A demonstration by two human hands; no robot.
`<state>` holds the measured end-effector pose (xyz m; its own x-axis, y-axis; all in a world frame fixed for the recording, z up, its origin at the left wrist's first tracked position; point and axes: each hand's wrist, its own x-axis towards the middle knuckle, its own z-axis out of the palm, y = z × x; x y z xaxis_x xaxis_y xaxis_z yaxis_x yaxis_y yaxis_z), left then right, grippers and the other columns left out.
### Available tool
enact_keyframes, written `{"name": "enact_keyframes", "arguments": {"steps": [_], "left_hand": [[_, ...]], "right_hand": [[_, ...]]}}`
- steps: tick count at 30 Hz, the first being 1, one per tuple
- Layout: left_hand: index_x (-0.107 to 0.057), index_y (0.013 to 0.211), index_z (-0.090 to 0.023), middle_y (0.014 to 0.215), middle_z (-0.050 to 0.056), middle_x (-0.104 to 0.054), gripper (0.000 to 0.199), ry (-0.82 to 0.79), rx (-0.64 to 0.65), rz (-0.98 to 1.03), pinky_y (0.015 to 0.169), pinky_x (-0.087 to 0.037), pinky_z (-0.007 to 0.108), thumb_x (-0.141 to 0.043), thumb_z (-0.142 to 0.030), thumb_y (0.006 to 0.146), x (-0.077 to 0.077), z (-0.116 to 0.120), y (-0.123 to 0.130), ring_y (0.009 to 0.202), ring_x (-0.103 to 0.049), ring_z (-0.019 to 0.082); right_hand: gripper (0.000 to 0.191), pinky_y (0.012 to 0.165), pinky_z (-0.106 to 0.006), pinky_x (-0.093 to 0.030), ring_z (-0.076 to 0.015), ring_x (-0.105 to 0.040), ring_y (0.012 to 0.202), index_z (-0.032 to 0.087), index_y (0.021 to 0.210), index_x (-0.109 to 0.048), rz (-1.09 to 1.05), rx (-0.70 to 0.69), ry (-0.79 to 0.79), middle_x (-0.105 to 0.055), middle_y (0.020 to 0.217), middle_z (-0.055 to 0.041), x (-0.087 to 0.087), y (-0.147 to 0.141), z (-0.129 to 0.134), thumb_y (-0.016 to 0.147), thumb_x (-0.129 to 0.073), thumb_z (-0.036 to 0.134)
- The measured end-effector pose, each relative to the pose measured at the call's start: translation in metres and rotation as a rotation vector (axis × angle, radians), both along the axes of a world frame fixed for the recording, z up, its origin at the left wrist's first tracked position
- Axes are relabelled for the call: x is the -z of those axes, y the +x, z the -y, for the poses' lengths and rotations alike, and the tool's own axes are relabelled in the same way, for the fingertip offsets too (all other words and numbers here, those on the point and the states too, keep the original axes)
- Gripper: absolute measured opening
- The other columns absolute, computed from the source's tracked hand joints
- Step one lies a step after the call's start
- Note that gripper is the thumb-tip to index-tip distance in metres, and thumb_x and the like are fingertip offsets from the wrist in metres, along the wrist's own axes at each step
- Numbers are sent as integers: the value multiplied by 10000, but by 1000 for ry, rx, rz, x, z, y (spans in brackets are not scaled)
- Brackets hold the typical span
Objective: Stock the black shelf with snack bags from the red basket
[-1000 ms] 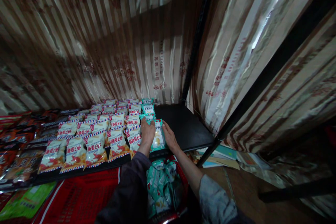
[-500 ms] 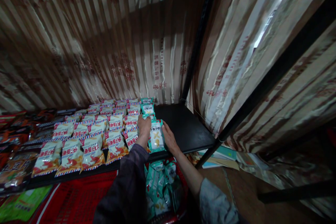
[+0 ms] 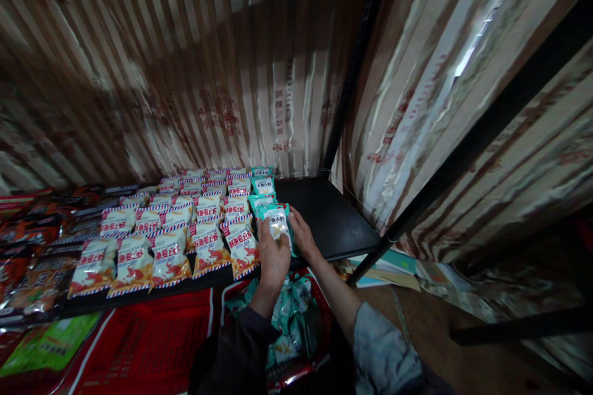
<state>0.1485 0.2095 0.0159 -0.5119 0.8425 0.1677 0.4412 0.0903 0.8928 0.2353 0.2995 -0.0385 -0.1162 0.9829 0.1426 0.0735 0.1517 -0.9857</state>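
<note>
A teal snack bag (image 3: 278, 217) leans at the front end of a short row of matching teal bags (image 3: 264, 185) on the black shelf. Across its lower front and left side lies my left hand (image 3: 273, 256), fingers and thumb on the packet. My right hand (image 3: 303, 236) holds the packet's right edge, its fingertips near the top corner. Directly below, a red basket (image 3: 319, 287) contains many more teal bags (image 3: 296, 315), partly covered by my left forearm. White-and-orange snack bags (image 3: 241, 247) stand in rows just left of the teal row.
Dark shelf surface (image 3: 333, 213) extends right of the teal row to a black post (image 3: 389, 237). Orange and brown packets (image 3: 32, 259) fill the far left. A second red basket (image 3: 148, 345) and a green packet (image 3: 55, 345) sit below. Striped curtains (image 3: 185, 74) hang behind.
My left hand has come down from behind the teal bag's top left onto its front. My right hand stays at the right edge. The view has shifted slightly.
</note>
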Motion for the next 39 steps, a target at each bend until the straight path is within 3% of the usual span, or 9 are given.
{"name": "enact_keyframes", "arguments": {"steps": [5,12,25,39], "left_hand": [[-386,1311,-45,1418,200,-376,532,-51,19,2,1126,-246,352,-427,-217,810,17,14,8,1355,-305,244],[-334,1345,-43,1477,205,-267,585,-54,7,-26,1142,-203,374,-445,-183,788,29,13,16,1399,-190,250],[-345,1329,-86,1417,193,-364,575,-157,-55,38,1100,-275,366,-482,-170,777,12,-19,-1,1357,-297,252],[-335,1336,-139,1296,155,-519,619,-133,-65,116,1019,-377,343,-528,-166,749,15,-29,-8,1224,-483,228]], "right_hand": [[581,1047,-401,-352,-239,-524,1178,245,1229,-572,1,36,-27,-596,1259,-42,4,2,-1,805,-462,625],[585,1032,-383,-366,-236,-530,1163,244,1214,-580,-18,22,-20,-602,1250,-34,-1,-3,9,805,-439,638],[542,955,-367,-435,-242,-579,1080,221,1188,-585,-57,24,-11,-640,1178,-49,3,-7,9,775,-530,566],[491,996,-399,-391,-243,-569,1097,264,1173,-603,70,61,-5,-644,1176,-22,-3,-8,6,792,-514,560]]}}
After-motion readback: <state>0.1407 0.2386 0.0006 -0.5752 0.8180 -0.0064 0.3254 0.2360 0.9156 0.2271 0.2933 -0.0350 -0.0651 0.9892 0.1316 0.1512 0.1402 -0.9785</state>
